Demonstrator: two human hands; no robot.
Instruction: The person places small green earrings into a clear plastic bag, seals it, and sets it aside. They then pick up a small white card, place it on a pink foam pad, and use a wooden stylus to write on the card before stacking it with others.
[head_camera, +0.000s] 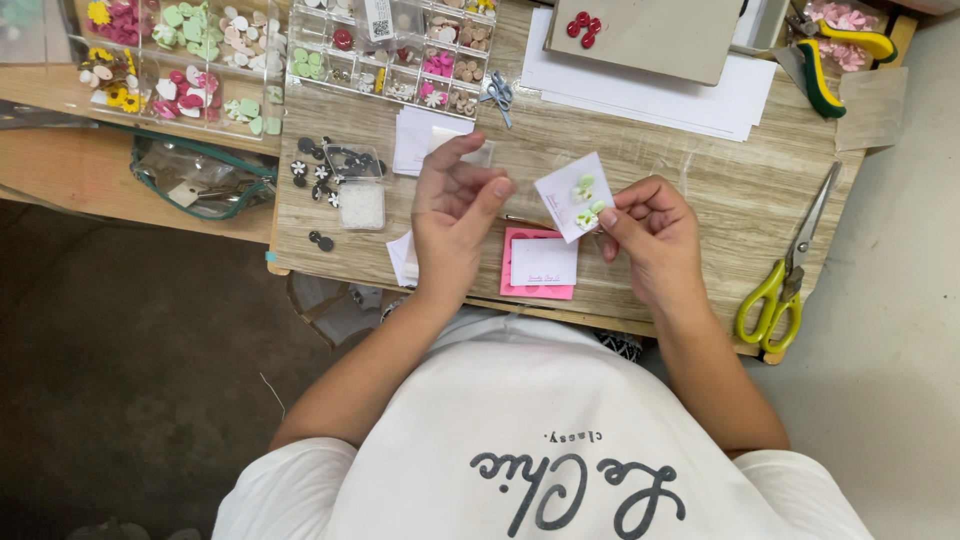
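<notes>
Right hand (650, 225) pinches one small white card (572, 195) carrying two green earrings (585, 200), above the wooden table (720, 180). I see my left hand (455, 205) loosely curled, empty, just beside it. One pink pad (540, 265) lies below, one yellow-handled scissors (785, 285) at right.

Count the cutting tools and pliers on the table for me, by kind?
Large scissors with yellow-green handles: 1
Small grey scissors: 1
Pliers with yellow handles: 1
Total: 3
The right hand holds a white card with green pieces; the left hand is raised beside it.
</notes>
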